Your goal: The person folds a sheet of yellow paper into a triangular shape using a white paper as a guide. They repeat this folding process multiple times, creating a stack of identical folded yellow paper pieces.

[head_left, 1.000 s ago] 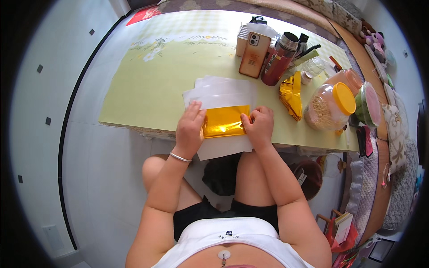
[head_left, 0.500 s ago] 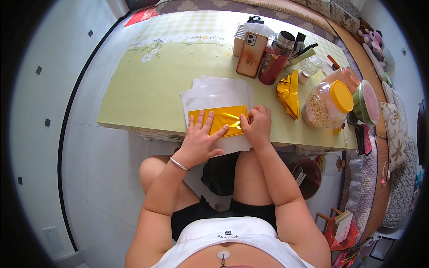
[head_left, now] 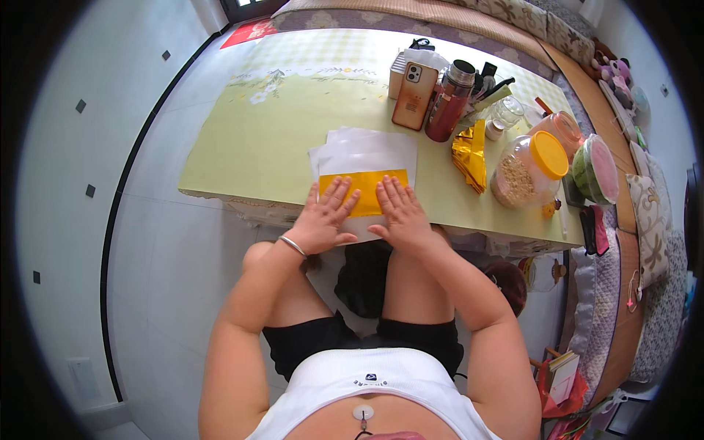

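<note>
A rectangle of shiny gold foil paper (head_left: 369, 192) lies flat on a stack of white paper sheets (head_left: 367, 150) at the table's near edge. My left hand (head_left: 326, 216) rests with fingers stretched out on the foil's left end. On its right end lies my right hand (head_left: 400, 216), its fingers flat and slightly spread. Both thumbs point inward over the white sheet below the foil. Nothing is gripped in either hand. To the right sits a folded bundle of gold foil (head_left: 469, 158), apart from my hands.
Behind the foil bundle stand a phone (head_left: 416, 95) and a red thermos (head_left: 449, 103). A clear jar with a yellow lid (head_left: 524, 172) and a pink-lidded container (head_left: 595, 170) stand on the right of the pale green table (head_left: 249, 147).
My right hand has gone from pinching the foil's right edge to lying flat on it. The foil looks smoother. My left hand stays spread on the left end.
</note>
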### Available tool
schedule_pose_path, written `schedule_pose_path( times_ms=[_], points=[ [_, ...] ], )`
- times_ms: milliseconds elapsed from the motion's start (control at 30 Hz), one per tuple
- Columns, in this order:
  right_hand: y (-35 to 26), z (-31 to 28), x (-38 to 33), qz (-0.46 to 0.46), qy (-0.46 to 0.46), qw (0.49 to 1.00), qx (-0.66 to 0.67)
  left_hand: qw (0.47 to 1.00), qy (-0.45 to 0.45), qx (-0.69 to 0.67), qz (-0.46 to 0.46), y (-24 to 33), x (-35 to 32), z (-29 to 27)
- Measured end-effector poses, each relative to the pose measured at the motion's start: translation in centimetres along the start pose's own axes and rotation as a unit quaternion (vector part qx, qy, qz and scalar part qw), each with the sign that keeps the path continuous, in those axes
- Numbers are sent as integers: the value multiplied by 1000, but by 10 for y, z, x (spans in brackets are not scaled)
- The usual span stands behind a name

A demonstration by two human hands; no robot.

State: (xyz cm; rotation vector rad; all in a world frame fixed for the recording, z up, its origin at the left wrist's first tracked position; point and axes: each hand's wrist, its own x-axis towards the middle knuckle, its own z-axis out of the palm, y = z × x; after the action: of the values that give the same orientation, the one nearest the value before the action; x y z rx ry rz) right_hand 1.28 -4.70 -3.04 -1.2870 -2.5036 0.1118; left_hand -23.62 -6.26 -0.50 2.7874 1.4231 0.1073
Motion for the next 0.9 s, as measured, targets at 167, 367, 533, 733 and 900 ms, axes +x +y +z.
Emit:
schedule_pose_path(
  times_ms=[167, 367, 533, 733, 900],
  points=[
    [15, -19, -9, 13, -75, 996, -35, 993, 38, 33, -106, -16, -28, -6],
    [12, -12, -4, 30, -68, 996, -45, 973, 161, 165, 26, 13, -1, 2],
    [21, -10, -2, 13, -55, 997, -57, 966, 162, 202, -4, 5, 17, 12],
    [23, -14, 6, 31, -59, 997, -41, 958, 160, 235, -33, -19, 14, 11],
    [28, -14, 16, 57, -38, 997, 39, 989, 81, 59, -104, -19, 12, -13]
  ],
)
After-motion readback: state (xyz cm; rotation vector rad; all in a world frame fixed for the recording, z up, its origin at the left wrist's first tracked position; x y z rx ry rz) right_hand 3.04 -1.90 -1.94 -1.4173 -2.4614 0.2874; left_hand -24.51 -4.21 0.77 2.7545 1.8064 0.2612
